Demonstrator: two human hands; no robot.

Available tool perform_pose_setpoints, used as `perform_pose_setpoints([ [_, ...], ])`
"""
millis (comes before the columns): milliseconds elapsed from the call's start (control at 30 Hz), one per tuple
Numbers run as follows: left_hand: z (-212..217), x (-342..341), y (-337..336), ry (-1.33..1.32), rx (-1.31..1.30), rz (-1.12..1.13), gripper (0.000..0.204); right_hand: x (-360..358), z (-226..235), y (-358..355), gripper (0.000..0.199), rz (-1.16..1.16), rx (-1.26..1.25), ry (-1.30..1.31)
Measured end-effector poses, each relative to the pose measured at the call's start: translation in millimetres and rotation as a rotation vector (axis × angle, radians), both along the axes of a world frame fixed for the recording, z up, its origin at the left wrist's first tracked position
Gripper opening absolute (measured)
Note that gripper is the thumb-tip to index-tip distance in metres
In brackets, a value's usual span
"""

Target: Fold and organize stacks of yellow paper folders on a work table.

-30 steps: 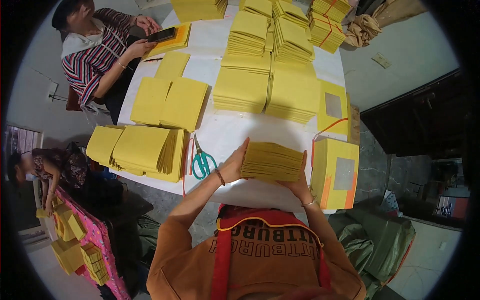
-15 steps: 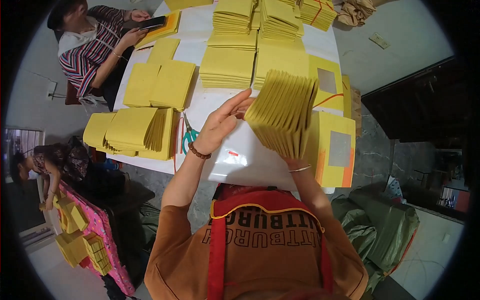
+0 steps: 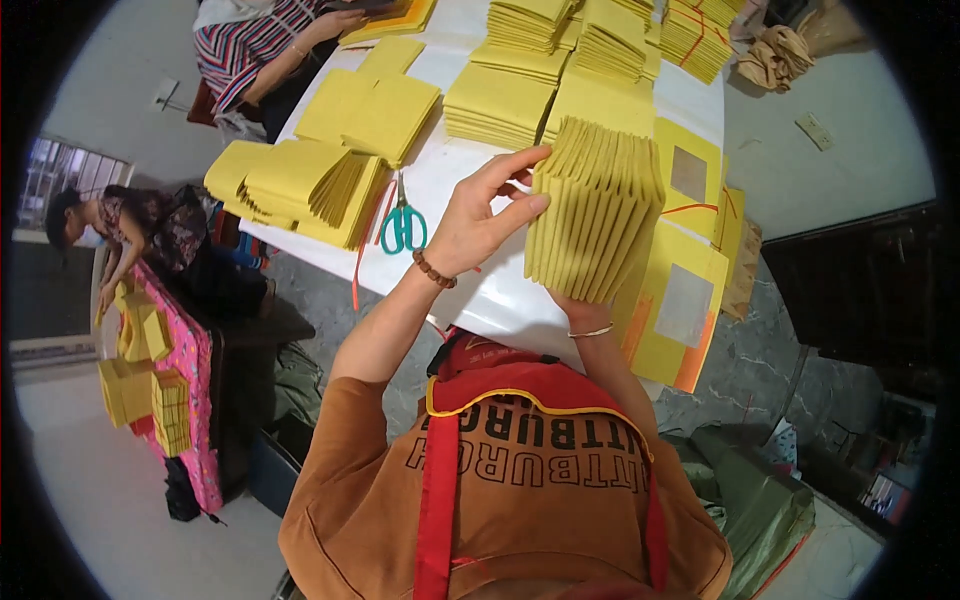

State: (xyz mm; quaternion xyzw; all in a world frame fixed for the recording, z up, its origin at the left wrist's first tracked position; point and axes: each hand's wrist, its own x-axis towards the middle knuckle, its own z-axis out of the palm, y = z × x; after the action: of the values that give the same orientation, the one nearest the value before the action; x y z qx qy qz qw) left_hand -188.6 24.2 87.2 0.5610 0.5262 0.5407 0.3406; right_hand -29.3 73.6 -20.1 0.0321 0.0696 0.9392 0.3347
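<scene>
A thick stack of folded yellow paper [image 3: 595,205] stands above the near table edge, its folded edges fanned in several layers. My right hand [image 3: 578,307] supports it from below; most of that hand is hidden behind the stack, and its wrist wears a pale bangle. My left hand [image 3: 490,215], with a brown bead bracelet at the wrist, has thumb and fingertips closed on the stack's left edge. Teal-handled scissors [image 3: 404,228] lie on the table left of my left hand, beside red ties [image 3: 358,280].
More yellow paper piles [image 3: 500,100] cover the far side of the white-covered table [image 3: 445,150]. Flat yellow pieces with grey panels [image 3: 685,305] lie at right. A seated person [image 3: 250,50] is at far left; another bends over a pink-covered table [image 3: 190,350]. Green sacks [image 3: 755,490] stand lower right.
The view has turned, shifting the table toward the upper right. My left hand has closed in on the stack's edge, and the stack now shows its folded face more squarely.
</scene>
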Motion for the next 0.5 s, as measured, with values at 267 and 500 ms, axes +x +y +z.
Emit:
perform_pose_setpoints([
  [267, 16, 27, -8, 0.258, 0.095, 0.208, 0.039, 2, 19, -16, 0.047, -0.012, 0.231, -0.051],
  [500, 16, 37, -12, 0.401, 0.132, 0.273, 0.035, 9, 19, -22, 0.048, 0.053, 0.011, -0.046],
])
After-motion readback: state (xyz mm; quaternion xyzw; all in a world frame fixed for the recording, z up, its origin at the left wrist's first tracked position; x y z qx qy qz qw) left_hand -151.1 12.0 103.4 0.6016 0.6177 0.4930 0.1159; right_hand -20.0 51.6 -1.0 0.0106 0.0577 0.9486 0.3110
